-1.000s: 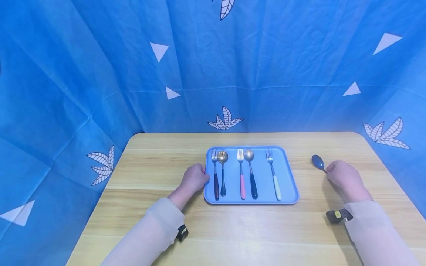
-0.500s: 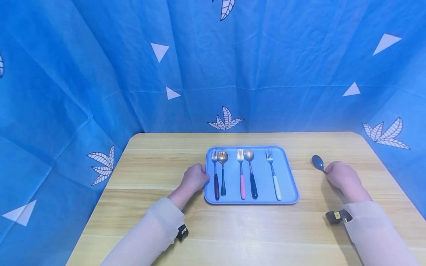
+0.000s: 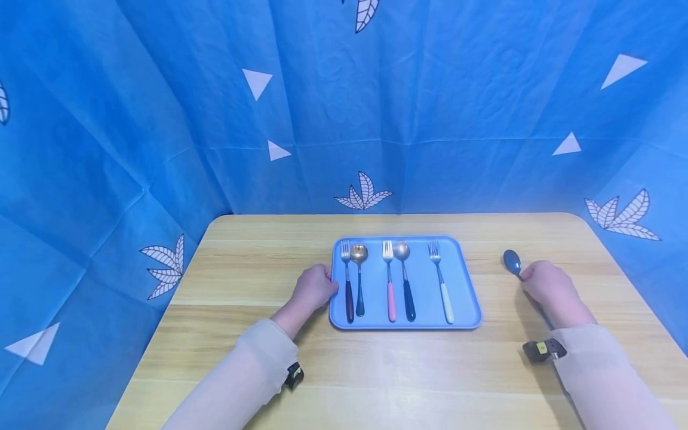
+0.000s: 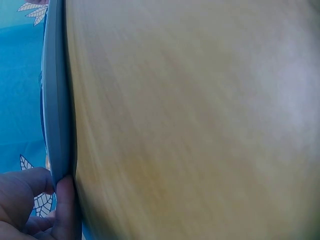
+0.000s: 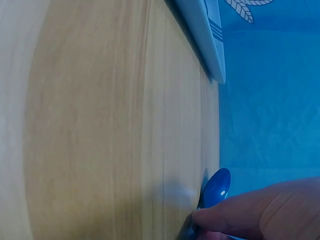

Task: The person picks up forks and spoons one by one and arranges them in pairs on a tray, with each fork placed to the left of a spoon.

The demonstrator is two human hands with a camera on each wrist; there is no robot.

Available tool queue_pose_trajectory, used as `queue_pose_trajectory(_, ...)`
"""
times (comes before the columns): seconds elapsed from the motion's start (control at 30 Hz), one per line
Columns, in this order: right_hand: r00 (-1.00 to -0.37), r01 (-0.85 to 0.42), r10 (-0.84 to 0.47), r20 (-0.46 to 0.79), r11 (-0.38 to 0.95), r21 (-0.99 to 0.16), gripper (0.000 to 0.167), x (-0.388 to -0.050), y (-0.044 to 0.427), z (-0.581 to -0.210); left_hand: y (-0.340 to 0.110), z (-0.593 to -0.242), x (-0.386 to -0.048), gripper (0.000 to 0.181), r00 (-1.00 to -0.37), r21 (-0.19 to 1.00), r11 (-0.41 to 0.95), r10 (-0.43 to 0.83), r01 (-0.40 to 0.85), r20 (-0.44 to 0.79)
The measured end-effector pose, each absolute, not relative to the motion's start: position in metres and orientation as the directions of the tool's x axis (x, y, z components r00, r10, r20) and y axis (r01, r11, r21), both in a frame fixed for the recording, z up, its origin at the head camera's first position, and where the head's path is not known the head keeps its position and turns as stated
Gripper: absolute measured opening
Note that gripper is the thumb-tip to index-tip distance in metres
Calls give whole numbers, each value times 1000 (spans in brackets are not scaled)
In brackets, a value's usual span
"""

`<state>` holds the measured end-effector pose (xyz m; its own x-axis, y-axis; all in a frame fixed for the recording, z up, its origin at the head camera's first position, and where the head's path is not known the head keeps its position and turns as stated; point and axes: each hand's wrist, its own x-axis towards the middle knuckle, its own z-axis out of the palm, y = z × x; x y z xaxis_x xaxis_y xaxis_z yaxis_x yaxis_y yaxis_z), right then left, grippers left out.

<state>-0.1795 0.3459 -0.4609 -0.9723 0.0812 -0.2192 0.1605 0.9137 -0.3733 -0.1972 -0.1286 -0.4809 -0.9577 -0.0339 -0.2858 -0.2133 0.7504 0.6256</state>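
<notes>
At its left rim, the blue tray is pinched by my left hand; the left wrist view shows thumb and fingers around the edge. On the tray lie a dark-handled fork, a gold-bowled spoon, a pink-handled fork, a navy-handled spoon and a white-handled fork. To the tray's right, my right hand pinches a spoon by its handle. Its bowl looks dark in the head view and shiny blue in the right wrist view. Fingers partly hide the handle.
A wooden table with rounded far corners bears the tray. Blue patterned cloth hangs behind it and along both sides. Bare wood lies between the tray and the right hand.
My right hand and its spoon have shifted slightly left. The left hand, the tray and the cutlery on it stay essentially in place.
</notes>
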Motion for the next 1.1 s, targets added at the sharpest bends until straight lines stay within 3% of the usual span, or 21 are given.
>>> queue_pose_trajectory(0.47, -954, 218, 99, -281, 875, -432, 38, -181, 338, -459, -129, -478, -195, 15, -952, 640, 732, -35, -231, -304)
queue_pose_trajectory(1.1, -958, 213, 81, -275, 844, -493, 38, -183, 318, -449, -130, -478, -196, 16, -957, 634, 744, -29, -214, -289)
